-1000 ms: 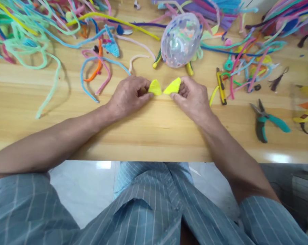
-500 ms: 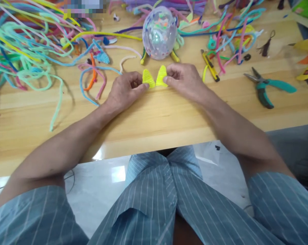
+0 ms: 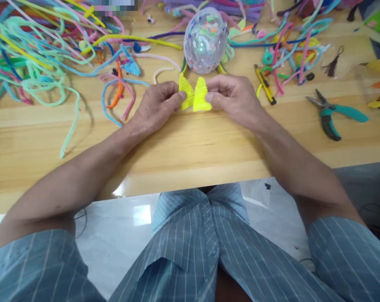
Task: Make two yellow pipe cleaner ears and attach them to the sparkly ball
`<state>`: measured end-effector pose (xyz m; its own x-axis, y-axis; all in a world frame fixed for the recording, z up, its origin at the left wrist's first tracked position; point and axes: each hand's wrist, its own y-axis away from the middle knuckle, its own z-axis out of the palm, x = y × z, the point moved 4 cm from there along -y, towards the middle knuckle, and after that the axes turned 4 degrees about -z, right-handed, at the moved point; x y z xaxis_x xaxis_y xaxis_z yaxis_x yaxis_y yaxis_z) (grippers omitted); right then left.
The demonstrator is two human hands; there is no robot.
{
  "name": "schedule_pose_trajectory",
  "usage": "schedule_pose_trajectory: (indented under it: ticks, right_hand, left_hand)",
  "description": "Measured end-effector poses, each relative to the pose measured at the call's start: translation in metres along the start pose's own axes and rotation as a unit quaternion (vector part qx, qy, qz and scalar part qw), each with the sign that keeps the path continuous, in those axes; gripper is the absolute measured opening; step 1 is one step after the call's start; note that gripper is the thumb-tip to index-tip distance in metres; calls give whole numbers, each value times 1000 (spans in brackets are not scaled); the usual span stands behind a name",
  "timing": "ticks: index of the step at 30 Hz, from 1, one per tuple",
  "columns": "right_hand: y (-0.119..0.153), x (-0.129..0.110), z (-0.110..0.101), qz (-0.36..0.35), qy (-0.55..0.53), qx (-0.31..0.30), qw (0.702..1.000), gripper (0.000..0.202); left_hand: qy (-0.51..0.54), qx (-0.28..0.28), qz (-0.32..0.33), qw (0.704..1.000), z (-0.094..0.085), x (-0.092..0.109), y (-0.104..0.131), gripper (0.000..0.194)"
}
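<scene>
Two small yellow ribbed pieces, each tapering upward, are held side by side just in front of a clear ball. My left hand (image 3: 160, 102) pinches the left yellow piece (image 3: 186, 95) between thumb and fingers. The right yellow piece (image 3: 201, 97) is gripped at its right edge by my right hand (image 3: 232, 98). The pieces come close together near their middles. Behind them sits the transparent ball (image 3: 205, 40) with coloured bits in it, and green-and-yellow strips show beneath it.
Tangled pipe cleaners (image 3: 45, 79) cover the left of the wooden table (image 3: 190, 155), and more lie at the back right. A yellow cutter (image 3: 265, 86), teal-handled pliers (image 3: 337, 111) and a yellow glue gun (image 3: 378, 84) are on the right.
The two yellow pieces have come nearer each other, and the left one is turned and more covered by my thumb. The view has shifted slightly, so the table things appear further right.
</scene>
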<state>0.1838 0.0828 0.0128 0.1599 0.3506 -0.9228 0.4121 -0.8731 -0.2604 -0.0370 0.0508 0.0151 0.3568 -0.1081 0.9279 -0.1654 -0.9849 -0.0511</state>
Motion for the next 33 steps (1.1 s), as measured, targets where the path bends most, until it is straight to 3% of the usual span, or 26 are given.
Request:
schedule_pose_trajectory:
  ticks: [3,5,12,20,26,33]
  right_hand:
    - [-3,-8,9,-28,-33,-49,998,29]
    - [-6,-10,11,-36,-18,-49,998,32]
    - [-11,-18,11,-1,86,-26,996,26]
    - [-12,-13,14,-8,100,-18,995,34]
    - [-14,2,17,-48,85,-21,995,39]
    - [-16,7,20,-31,45,-40,998,35]
  left_hand:
    - [74,-47,-28,996,7,3,1,40]
    - [125,-70,-63,988,11,3,1,35]
    - [246,-71,-136,957,17,3,0,22]
    - [313,-89,-160,932,20,-8,-3,10]
    - [360,-95,-177,911,20,-17,-2,14]
    - [364,-102,-192,906,19,-12,2,16]
